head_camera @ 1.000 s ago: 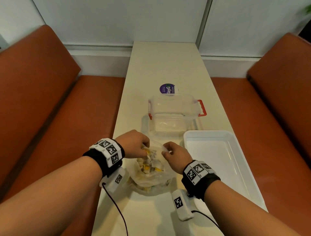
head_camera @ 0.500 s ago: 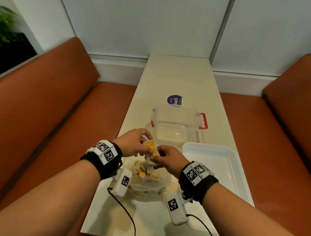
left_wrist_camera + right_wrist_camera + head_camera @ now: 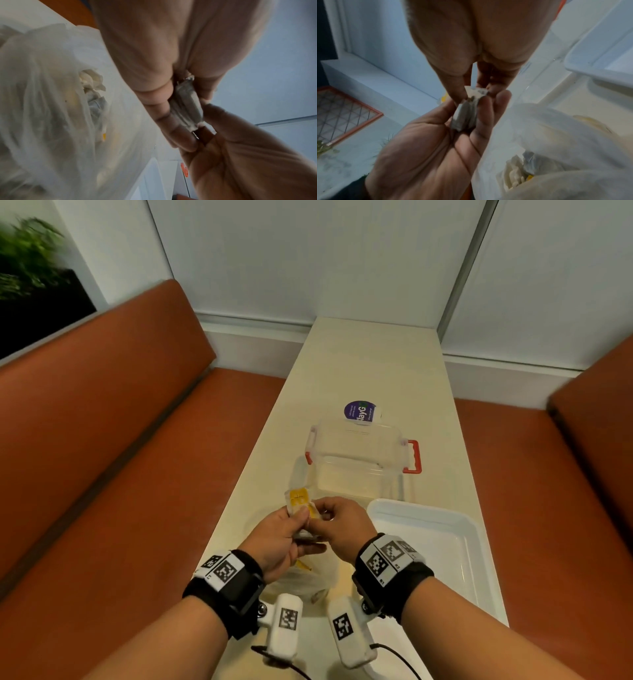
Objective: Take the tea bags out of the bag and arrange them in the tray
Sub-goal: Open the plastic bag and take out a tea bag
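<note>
Both hands meet above the near end of the narrow cream bench [image 3: 373, 371], raised over a translucent plastic bag [image 3: 308, 577] that lies on the bench beneath them. The left hand [image 3: 277, 539] grips a small bunch of tea bags [image 3: 301, 501] between thumb and fingers; their yellow tags stand up past its fingertips. The right hand [image 3: 342, 525] pinches the same bunch from the other side. In the left wrist view the grey pouch of a tea bag [image 3: 187, 106] is wedged between the fingers of both hands, and the bag [image 3: 51, 108] shows more tea bags inside. The right wrist view shows the tea bag [image 3: 465, 116] lying across the left hand's fingers [image 3: 489, 111], with the right hand's thumb and forefinger closed on its upper edge. The white tray [image 3: 472, 542] sits on the bench just right of the hands, with no tea bag in its visible part. A clear container [image 3: 356, 460] with red clips stands beyond the hands, and a purple round sticker [image 3: 359, 413] lies behind it. Orange seats [image 3: 102, 440] flank the bench.
</note>
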Tool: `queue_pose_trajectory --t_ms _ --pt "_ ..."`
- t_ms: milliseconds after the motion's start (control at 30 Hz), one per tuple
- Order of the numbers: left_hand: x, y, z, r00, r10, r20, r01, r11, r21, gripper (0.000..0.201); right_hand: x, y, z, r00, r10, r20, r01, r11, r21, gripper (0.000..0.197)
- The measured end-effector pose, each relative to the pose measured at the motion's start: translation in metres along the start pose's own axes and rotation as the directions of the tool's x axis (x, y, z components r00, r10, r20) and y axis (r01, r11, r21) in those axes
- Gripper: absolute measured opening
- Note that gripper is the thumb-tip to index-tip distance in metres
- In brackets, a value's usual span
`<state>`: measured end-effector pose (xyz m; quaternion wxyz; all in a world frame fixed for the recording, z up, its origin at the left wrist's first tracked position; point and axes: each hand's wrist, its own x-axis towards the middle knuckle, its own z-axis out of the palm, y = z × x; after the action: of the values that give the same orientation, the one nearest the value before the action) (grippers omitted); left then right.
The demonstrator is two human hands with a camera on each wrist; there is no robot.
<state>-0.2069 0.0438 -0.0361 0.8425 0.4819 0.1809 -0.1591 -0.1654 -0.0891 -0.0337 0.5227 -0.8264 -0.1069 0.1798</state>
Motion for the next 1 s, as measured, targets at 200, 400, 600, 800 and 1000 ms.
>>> queue_pose_trajectory --t_ms 200,400,600,800,1000 --pt "0.005 0.012 -0.007 1.000 0.001 0.012 -0.002 0.995 0.095 0.021 0.014 -0.004 -0.014 0.994 0.052 -0.093 -0.042 0.993 0.111 0.018" --pt "0.006 0.017 -0.006 0.990 -0.081 0.116 0.051 0.969 0.241 0.019 0.022 -0.014 -0.012 0.999 0.024 -0.028 -0.015 0.959 0.283 0.017" --pt "0.006 0.013 -0.015 0.988 -0.072 0.138 0.033 0.962 0.273 0.020 0.024 -0.016 -0.016 0.994 -0.013 -0.104 0.042 0.957 0.285 0.016" --pt "0.005 0.023 -0.031 0.993 0.117 0.018 -0.113 0.892 0.437 0.020 0.023 -0.013 -0.035 0.983 -0.092 -0.158 0.112 0.986 0.124 0.011" --pt "0.010 0.038 -0.004 0.947 0.318 0.050 -0.273 0.714 0.645 0.015 0.018 -0.009 -0.041 0.981 -0.140 -0.132 0.145 0.989 0.031 0.012"
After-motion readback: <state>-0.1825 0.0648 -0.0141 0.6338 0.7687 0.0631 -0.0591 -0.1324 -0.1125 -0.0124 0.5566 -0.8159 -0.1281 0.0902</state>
